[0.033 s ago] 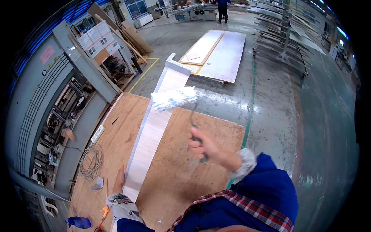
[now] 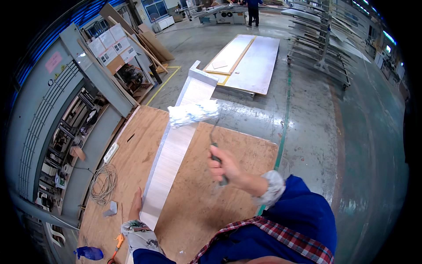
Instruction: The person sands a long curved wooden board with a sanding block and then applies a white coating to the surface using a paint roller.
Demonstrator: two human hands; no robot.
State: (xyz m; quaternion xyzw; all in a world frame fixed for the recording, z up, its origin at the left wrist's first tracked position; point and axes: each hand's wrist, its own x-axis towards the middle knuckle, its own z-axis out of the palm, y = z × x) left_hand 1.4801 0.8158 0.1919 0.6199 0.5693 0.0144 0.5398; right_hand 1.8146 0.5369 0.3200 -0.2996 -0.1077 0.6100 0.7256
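My right hand (image 2: pixel 225 166) is closed round the dark green handle of a paint roller (image 2: pixel 193 113), a fluffy white sleeve with faint blue streaks. The roller lies across the far half of a long, narrow, pale wood-grain board (image 2: pixel 163 169) with a grey strip along its left side; whether it touches the board I cannot tell. The board slants away from me over a plywood worktable (image 2: pixel 211 169), its far end sticking out past the edge. At the near end my left hand (image 2: pixel 136 206) rests against the board's left side, visible fingers stretched out.
Left on the table are a coiled cable (image 2: pixel 103 185), a white power strip (image 2: pixel 111 152), a small grey block (image 2: pixel 110 208), an orange-handled tool (image 2: pixel 118 241) and a blue bag (image 2: pixel 89 253). Grey machinery (image 2: pixel 48 101) stands left. Beyond are stacked panels (image 2: pixel 255 66), a rack (image 2: pixel 323 44) and a person (image 2: pixel 253 12).
My right hand and the paint roller have shifted slightly to the left. My left hand and the board have stayed in place.
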